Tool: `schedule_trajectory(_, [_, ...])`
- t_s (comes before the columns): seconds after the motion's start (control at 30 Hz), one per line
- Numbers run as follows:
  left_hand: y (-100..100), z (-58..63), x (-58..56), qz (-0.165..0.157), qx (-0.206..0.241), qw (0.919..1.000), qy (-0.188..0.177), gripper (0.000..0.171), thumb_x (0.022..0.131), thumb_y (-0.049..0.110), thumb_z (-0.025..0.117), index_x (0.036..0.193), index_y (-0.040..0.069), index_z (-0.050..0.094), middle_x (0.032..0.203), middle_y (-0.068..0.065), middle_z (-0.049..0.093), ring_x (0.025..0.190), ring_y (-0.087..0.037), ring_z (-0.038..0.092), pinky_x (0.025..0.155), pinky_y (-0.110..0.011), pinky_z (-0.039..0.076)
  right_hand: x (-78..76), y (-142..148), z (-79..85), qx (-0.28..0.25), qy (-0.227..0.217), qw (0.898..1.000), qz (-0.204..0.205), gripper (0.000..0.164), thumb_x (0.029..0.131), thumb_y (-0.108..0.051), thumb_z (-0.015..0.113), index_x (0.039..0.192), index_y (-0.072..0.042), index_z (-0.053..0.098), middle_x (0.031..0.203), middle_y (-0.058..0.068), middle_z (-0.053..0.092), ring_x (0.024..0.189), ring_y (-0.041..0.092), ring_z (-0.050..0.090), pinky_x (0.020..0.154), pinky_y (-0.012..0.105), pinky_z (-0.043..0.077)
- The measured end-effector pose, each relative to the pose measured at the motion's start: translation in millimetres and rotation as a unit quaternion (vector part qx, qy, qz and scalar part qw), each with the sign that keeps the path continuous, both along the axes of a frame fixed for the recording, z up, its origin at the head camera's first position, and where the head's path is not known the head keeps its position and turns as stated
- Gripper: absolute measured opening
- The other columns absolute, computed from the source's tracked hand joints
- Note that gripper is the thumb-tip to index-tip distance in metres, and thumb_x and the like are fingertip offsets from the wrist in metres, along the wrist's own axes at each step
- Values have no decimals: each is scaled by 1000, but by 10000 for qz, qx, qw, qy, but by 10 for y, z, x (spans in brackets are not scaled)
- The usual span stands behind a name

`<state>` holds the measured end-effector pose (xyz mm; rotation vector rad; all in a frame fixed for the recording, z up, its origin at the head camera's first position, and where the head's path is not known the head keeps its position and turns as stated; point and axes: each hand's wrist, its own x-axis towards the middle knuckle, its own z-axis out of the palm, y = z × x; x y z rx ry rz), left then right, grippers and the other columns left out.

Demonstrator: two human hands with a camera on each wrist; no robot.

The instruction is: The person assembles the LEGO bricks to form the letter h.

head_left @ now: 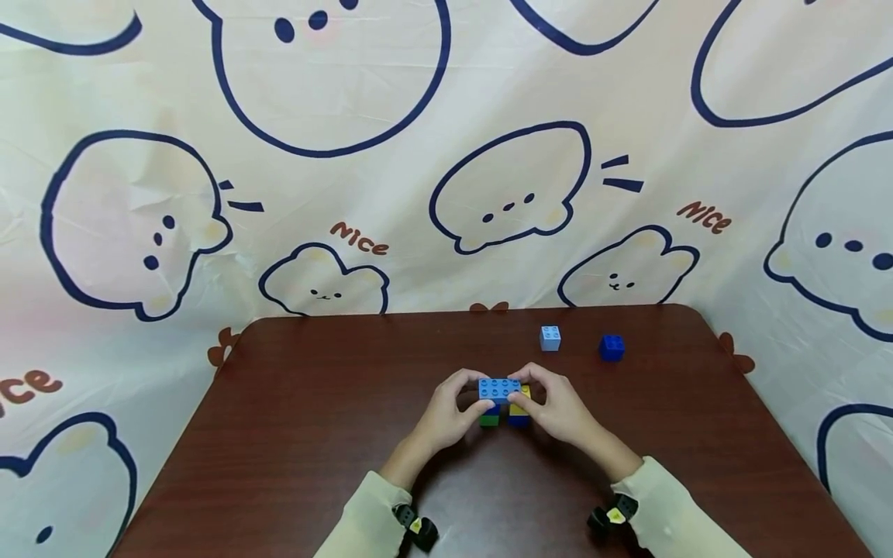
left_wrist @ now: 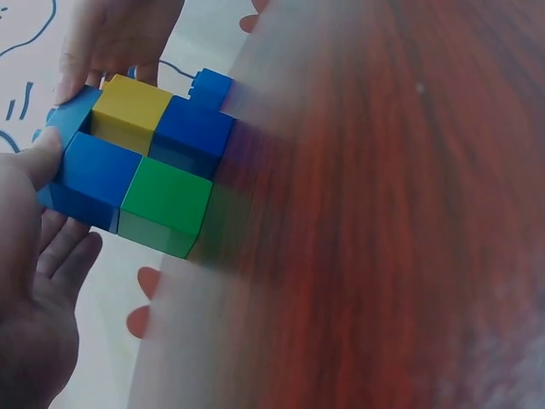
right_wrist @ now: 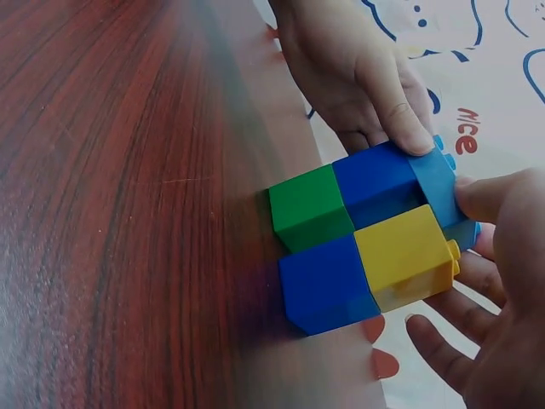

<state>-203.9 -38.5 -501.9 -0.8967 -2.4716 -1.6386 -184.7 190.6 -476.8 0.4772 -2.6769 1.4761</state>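
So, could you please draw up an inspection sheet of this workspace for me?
Surface: brown wood-grain table, with a shine between the forearms.
Job's things: long blue brick held at the top of two stacks: upper dark blue brick over green brick, yellow brick over lower dark blue brick; cannot tell whether it is fully seated.
Clutter: light blue brick and loose dark blue brick, apart, beyond the stacks.
Hands: left hand and right hand pinch opposite ends of the long blue brick.
Cables: nothing seen.
Surroundings: pale backdrop with cartoon outlines.
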Motion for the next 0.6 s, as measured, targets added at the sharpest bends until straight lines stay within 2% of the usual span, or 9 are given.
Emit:
schedule_trajectory(0.3, [-18, -23, -11, 69, -5, 9999, 99, 29, 95, 16, 74, 120, 6, 63, 115, -6, 65, 107, -19, 62, 99, -44, 53, 27, -17, -52, -351, 47, 9994, -53, 25, 94, -20, 75, 118, -17, 68, 109, -1, 72, 87, 17, 63, 80, 28, 56])
schedule_trajectory(0.53, [-14, -35, -1, 109, -58, 9999, 93, 28, 95, 16, 74, 119, 6, 64, 113, -6, 66, 106, -17, 63, 98, -42, 53, 19, 56, -39, -88, -77, 9998, 184, 29, 96, -27, 73, 123, -20, 66, 115, -3, 70, 97, 15, 63, 89, 37, 55])
schedule_trajectory(0.6, [-11, -37, 3, 123, -28, 9998, 119, 28, 95, 16, 74, 119, 6, 64, 113, -6, 66, 106, -18, 63, 98, -43, 53, 25, 90, -29, -30, -100, 9996, 262, 32, 97, -29, 71, 127, -18, 65, 119, -1, 70, 100, 16, 63, 90, 36, 55])
